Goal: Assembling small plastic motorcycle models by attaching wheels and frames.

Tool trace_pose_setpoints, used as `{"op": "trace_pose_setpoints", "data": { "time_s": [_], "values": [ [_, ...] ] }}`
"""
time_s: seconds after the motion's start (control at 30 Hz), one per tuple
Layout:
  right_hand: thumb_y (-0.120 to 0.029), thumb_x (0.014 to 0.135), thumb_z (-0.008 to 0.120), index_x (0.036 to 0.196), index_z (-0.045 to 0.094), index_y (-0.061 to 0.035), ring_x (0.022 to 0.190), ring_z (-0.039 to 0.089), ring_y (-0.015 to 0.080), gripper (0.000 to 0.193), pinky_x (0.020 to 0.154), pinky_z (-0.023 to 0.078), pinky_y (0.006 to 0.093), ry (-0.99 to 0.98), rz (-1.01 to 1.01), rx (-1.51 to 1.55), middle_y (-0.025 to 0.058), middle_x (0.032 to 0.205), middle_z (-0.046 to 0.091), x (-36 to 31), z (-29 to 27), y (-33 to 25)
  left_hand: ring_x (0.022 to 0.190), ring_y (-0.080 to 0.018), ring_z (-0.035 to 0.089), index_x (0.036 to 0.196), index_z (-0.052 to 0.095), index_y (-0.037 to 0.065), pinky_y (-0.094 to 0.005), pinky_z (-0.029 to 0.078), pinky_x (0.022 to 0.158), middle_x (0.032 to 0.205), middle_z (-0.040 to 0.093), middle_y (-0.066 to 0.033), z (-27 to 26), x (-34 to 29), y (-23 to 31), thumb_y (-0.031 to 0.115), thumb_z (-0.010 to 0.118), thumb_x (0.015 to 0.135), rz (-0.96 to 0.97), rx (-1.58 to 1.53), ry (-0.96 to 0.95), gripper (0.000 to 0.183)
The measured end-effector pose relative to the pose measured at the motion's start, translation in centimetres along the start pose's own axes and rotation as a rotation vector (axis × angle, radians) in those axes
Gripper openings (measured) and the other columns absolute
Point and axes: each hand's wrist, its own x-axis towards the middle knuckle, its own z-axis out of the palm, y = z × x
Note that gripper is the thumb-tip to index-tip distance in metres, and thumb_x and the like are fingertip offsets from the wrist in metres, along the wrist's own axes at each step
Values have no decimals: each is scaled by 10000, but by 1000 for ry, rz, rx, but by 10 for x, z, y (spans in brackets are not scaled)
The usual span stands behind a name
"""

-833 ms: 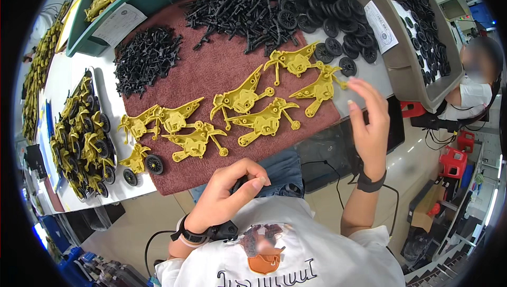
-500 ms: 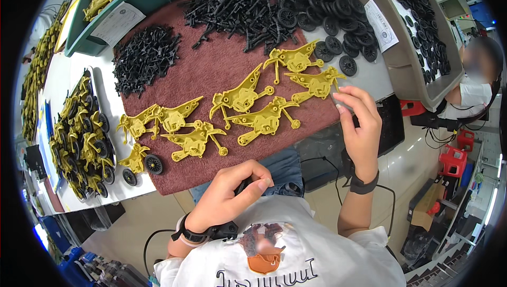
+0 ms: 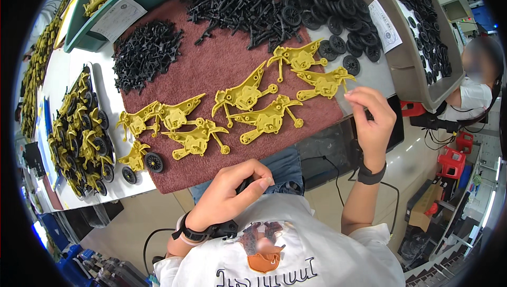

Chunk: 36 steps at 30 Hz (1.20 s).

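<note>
Yellow toy motorcycle body halves (image 3: 268,119) lie in two uneven rows on a maroon towel. My right hand (image 3: 374,115) is at the right end of the upper row, thumb and fingertips closed on the fork end of the rightmost body half (image 3: 322,82), covering its tip. My left hand (image 3: 232,189) rests close to my body below the towel's front edge, fingers curled. Something dark shows inside its curl, too hidden to name. By the towel's left edge, a smaller yellow piece (image 3: 134,157) lies beside two black spoked wheels (image 3: 153,162).
Heaps of small black parts (image 3: 145,54), black rod-like parts (image 3: 243,12) and black wheels (image 3: 338,7) lie along the back. A green bin (image 3: 79,36) stands far left, a grey-brown bin (image 3: 433,94) at right. Assembled yellow motorcycles (image 3: 82,139) fill a tray at left. A person sits beyond.
My right hand has moved slightly right, and its thumb and fingers have drawn together at the fork end. The left hand stays in place. The view has shifted slightly.
</note>
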Motion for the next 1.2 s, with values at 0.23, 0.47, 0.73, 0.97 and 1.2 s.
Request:
{"op": "trace_pose_setpoints", "data": {
  "time_s": [0.23, 0.47, 0.73, 0.97, 1.2],
  "values": [
    [170, 701, 622, 849, 682, -23, 781, 642, 221, 251, 664, 493, 289, -48, -30, -10, 86, 865, 677, -3, -13, 9, 846, -163, 624, 929, 595, -11, -301, 486, 772, 896, 665, -91, 0, 1, -1, 94, 572, 935, -9, -15, -4, 108],
    [181, 716, 597, 831, 645, -12, 795, 651, 229, 230, 720, 504, 289, -46, -6, 59, 93, 859, 678, -7, -15, 12, 753, -157, 514, 975, 600, 3, -294, 440, 735, 844, 534, -54, 4, 5, 3, 59, 579, 916, 101, 66, -42, 84],
    [146, 797, 602, 931, 614, -11, 819, 661, 216, 207, 785, 512, 288, -30, 106, 212, 105, 898, 673, -12, -15, 25, 860, -158, 513, 1060, 580, 8, -284, 419, 785, 969, 545, -73, 10, 4, 4, 43, 562, 937, 145, -15, -57, 129],
    [137, 765, 605, 954, 635, -9, 886, 651, 234, 240, 799, 508, 304, -132, 16, 62, 131, 963, 663, 0, -14, 10, 886, -158, 526, 1068, 557, 12, -286, 426, 813, 988, 533, -75, 14, 5, 2, 51, 572, 940, 138, -2, -5, 135],
    [-2, 744, 709, 1034, 696, -65, 957, 661, 281, 297, 827, 527, 377, -301, -107, 458, 127, 1046, 694, -8, -19, -47, 961, -171, 527, 1368, 280, 47, -335, 444, 870, 1120, 474, -94, 26, 16, -8, 131, 577, 970, 255, -379, 123, 504]
  ]
}}
